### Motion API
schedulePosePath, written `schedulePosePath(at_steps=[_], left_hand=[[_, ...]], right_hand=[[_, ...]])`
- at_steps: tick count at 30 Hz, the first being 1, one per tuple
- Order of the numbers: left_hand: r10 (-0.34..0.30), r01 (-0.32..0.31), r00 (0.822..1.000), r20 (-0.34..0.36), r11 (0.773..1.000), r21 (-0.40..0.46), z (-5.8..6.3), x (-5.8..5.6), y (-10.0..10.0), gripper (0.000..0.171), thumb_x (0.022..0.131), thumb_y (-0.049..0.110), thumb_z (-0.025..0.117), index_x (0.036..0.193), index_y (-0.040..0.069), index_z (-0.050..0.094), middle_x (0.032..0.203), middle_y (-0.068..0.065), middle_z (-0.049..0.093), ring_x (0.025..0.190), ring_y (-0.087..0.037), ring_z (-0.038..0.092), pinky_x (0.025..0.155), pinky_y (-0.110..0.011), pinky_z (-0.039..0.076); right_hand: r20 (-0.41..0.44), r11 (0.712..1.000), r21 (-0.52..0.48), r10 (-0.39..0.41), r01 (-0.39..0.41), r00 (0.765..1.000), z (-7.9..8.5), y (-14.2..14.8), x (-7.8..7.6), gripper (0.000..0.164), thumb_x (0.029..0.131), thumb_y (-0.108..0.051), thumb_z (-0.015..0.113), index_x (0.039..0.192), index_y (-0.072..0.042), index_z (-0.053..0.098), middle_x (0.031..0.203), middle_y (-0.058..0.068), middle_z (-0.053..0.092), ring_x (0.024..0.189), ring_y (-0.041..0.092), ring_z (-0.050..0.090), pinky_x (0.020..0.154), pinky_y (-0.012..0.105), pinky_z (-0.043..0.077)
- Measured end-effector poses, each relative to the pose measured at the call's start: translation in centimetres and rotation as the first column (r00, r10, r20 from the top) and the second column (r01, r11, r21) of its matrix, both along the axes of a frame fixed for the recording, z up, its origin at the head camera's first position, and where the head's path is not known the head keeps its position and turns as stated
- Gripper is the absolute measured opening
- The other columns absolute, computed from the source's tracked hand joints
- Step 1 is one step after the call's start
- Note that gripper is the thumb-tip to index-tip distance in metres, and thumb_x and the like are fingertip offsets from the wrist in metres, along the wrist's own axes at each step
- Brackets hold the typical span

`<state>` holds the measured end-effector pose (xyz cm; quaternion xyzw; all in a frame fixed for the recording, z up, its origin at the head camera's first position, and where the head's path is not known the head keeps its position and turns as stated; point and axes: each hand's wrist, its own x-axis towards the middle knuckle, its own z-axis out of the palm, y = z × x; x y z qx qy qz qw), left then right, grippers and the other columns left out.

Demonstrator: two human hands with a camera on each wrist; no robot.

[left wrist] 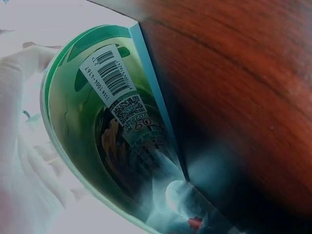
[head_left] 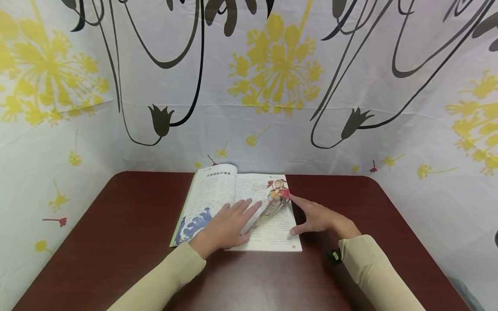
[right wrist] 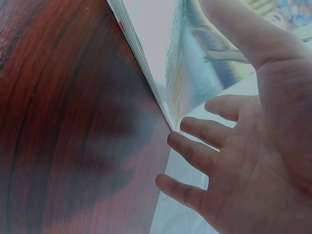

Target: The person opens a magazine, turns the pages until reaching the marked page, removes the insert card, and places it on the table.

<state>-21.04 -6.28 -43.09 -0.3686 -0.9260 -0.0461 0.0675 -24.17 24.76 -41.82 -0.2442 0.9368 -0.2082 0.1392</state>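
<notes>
An open magazine (head_left: pixel 268 233) with printed text and coloured pictures lies on the table. My left hand (head_left: pixel 229 224) lies over its middle with the fingers extended across the right page. In the left wrist view the magazine's green cover (left wrist: pixel 73 112), with a barcode label (left wrist: pixel 114 75), curves up from the table beside that hand. At the magazine's right edge is my right hand (head_left: pixel 320 218), thumb and fingers spread apart. The right wrist view shows its fingers (right wrist: pixel 192 153) extended near the page edges, with nothing gripped between them.
The dark red wooden table (head_left: pixel 128 216) extends around the magazine on both sides and in front. Behind it hangs a pale cloth (head_left: pixel 194 147) printed with yellow flowers and dark stems. A dark band with a small light-coloured face (head_left: pixel 335 256) is at the right wrist.
</notes>
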Motion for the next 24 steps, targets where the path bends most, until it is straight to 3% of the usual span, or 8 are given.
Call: schedulePosePath(at_steps=[5, 10, 15, 24], left_hand=[[-0.044, 0.05, 0.989, -0.138, 0.998, 0.044, -0.2, -0.3, 0.1, 0.093, 0.092, 0.038, 0.067, 0.162, 0.021, 0.008, 0.165, -0.012, 0.017, 0.149, -0.028, 0.025, 0.112, -0.053, 0.034], [-0.101, 0.119, 0.941, -0.324, 0.992, 0.034, 0.2, -0.6, 0.2, 0.097, 0.083, 0.026, 0.074, 0.161, 0.025, 0.016, 0.167, -0.01, 0.003, 0.153, -0.027, 0.005, 0.118, -0.055, 0.018], [-0.137, 0.117, 0.894, -0.427, 0.991, -0.071, 0.4, -0.6, 0.2, 0.084, 0.08, 0.024, 0.068, 0.157, 0.026, 0.033, 0.166, -0.003, 0.015, 0.153, -0.024, 0.006, 0.117, -0.063, 0.008], [-0.097, 0.03, 0.881, -0.462, 0.988, -0.151, 0.5, -0.6, 0.0, 0.062, 0.082, 0.035, 0.064, 0.142, 0.022, 0.057, 0.158, -0.007, 0.037, 0.151, -0.03, 0.016, 0.111, -0.073, 0.005]], right_hand=[[0.011, 0.999, 0.02, -0.046, 0.046, 0.999, -0.2, 0.1, -0.1, 0.121, 0.074, -0.053, 0.082, 0.156, 0.006, 0.016, 0.16, 0.026, 0.022, 0.146, 0.041, 0.026, 0.113, 0.057, 0.028], [0.002, 0.999, 0.027, -0.035, 0.035, 0.999, -0.3, -0.1, -0.1, 0.119, 0.076, -0.052, 0.082, 0.154, 0.009, 0.017, 0.159, 0.028, 0.023, 0.145, 0.043, 0.027, 0.112, 0.057, 0.029], [0.002, 0.999, 0.039, -0.005, 0.005, 1.0, -0.4, -0.3, 0.1, 0.113, 0.076, -0.051, 0.082, 0.154, 0.006, 0.023, 0.158, 0.027, 0.027, 0.144, 0.043, 0.03, 0.11, 0.059, 0.032], [-0.008, 0.992, 0.099, 0.079, -0.078, 0.997, -0.7, -1.0, 0.8, 0.112, 0.066, -0.054, 0.087, 0.154, -0.007, 0.036, 0.158, 0.024, 0.029, 0.142, 0.043, 0.033, 0.106, 0.065, 0.032]])
